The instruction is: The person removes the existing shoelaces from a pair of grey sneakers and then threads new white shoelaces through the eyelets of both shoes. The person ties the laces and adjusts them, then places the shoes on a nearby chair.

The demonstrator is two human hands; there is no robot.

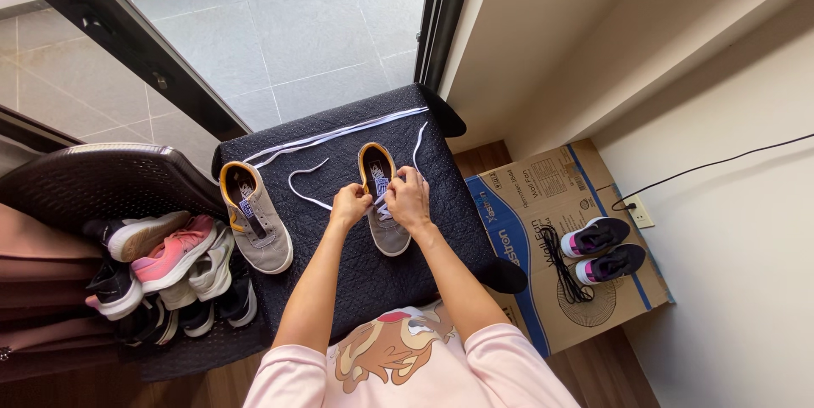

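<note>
Both hands – left hand [349,204] | right hand [408,198] – apparently pinching white lace [307,194] | grey shoe [383,204]

Between the fingers [398,183], flat woven white lace [305,192]; beneath them, matt grey suede shoe [386,226] on quilted dark cloth [356,276].

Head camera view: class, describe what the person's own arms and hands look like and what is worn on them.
Both forearms are bare, with pale pink sleeves pushed up above the elbows. The left hand and right hand are bare: no gloves, and no rings, watch or bracelets that I can make out.
</note>
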